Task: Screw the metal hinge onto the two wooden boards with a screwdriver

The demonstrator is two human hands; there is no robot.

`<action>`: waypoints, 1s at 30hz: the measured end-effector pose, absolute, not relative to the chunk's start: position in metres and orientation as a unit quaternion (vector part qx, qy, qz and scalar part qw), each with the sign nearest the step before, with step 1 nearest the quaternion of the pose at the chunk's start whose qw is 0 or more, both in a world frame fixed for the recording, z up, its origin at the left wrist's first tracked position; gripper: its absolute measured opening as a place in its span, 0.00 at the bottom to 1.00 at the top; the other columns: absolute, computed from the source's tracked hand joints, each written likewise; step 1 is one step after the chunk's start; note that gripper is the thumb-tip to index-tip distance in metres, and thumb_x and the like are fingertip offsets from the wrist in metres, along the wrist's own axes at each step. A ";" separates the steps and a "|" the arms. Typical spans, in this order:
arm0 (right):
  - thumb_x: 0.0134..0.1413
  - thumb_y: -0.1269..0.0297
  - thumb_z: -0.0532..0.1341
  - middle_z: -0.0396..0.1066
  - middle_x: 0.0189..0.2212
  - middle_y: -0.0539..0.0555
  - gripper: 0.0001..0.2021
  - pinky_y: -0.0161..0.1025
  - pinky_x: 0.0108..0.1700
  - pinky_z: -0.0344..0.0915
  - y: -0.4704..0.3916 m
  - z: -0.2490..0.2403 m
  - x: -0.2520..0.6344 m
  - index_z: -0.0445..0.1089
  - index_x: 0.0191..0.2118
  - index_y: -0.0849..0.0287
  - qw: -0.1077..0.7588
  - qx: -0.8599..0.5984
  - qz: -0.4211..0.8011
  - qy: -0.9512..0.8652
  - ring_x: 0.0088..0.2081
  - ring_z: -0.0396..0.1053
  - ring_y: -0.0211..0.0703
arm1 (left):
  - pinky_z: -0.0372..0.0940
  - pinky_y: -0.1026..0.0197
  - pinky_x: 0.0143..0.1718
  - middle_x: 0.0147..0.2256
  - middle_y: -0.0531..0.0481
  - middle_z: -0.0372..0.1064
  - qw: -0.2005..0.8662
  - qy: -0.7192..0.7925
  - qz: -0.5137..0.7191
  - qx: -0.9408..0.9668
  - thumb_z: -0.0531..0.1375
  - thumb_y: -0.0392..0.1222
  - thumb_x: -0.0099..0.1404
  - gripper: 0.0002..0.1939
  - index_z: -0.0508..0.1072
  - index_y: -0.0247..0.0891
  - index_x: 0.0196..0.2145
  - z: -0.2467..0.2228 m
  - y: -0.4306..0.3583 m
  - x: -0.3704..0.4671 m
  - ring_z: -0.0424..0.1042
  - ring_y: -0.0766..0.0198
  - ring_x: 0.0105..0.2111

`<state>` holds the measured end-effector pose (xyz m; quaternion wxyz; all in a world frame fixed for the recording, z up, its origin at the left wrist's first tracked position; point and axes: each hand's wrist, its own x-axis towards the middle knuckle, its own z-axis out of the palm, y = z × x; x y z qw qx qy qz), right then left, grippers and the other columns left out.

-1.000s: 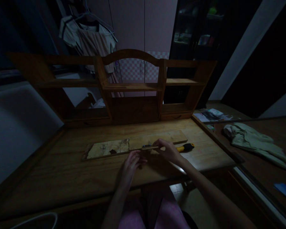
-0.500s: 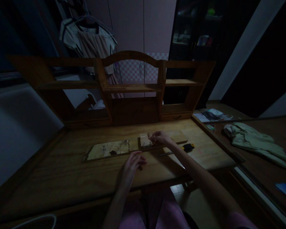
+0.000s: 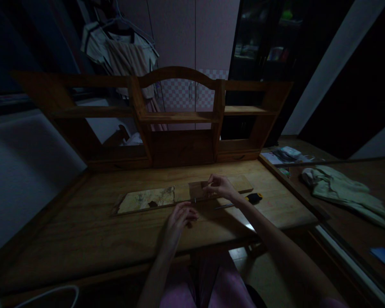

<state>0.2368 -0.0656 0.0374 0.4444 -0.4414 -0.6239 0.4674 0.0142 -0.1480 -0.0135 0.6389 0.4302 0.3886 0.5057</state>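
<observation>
A long board (image 3: 147, 201) lies on the wooden desk, its left part pale with dark stains and a dark brown patch. Over its right part is my right hand (image 3: 220, 187), fingers bent and pinched; what they hold, if anything, is too dim to make out. Just left of those fingertips, a darker brown section (image 3: 196, 189) shows, with a small shiny bit (image 3: 195, 200) at its front edge. My left hand (image 3: 179, 217) rests in front of the board, fingers loosely curved and apart, holding nothing. A screwdriver (image 3: 253, 198) with a black and yellow handle lies right of my right hand.
A wooden shelf unit (image 3: 179, 117) stands along the back of the desk (image 3: 115, 244). To the right, pale green cloth (image 3: 340, 188) and a blue object (image 3: 384, 256) lie on a brown surface. Clothes (image 3: 122, 51) hang behind. A white cable (image 3: 57, 288) curves at the bottom left.
The pale face beside my right fingertips is gone from view, and a darker brown surface shows there. My right hand has moved slightly right; my left hand has barely moved.
</observation>
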 end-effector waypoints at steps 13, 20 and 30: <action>0.48 0.78 0.61 0.77 0.44 0.54 0.09 0.38 0.43 0.69 -0.135 0.023 0.243 0.69 0.33 0.57 0.434 -0.411 0.343 -0.725 0.47 0.74 0.44 | 0.71 0.58 0.42 0.44 0.44 0.76 0.636 0.383 0.519 0.422 0.64 0.49 0.63 0.24 0.65 0.41 0.54 -0.025 -0.142 0.015 0.79 0.58 0.39; 0.54 0.76 0.58 0.74 0.48 0.56 0.12 0.39 0.47 0.69 -0.155 0.003 0.235 0.72 0.42 0.55 0.434 -0.426 0.288 -0.739 0.48 0.73 0.43 | 0.70 0.61 0.44 0.42 0.47 0.73 0.577 0.413 0.518 0.477 0.64 0.34 0.52 0.29 0.66 0.40 0.53 -0.024 -0.143 0.018 0.76 0.61 0.40; 0.60 0.69 0.59 0.69 0.55 0.57 0.11 0.40 0.46 0.72 -0.165 -0.005 0.237 0.72 0.47 0.53 0.459 -0.450 0.289 -0.710 0.45 0.74 0.43 | 0.72 0.60 0.42 0.40 0.49 0.69 0.454 0.481 0.505 0.554 0.63 0.29 0.51 0.31 0.71 0.46 0.53 -0.029 -0.147 0.023 0.75 0.59 0.40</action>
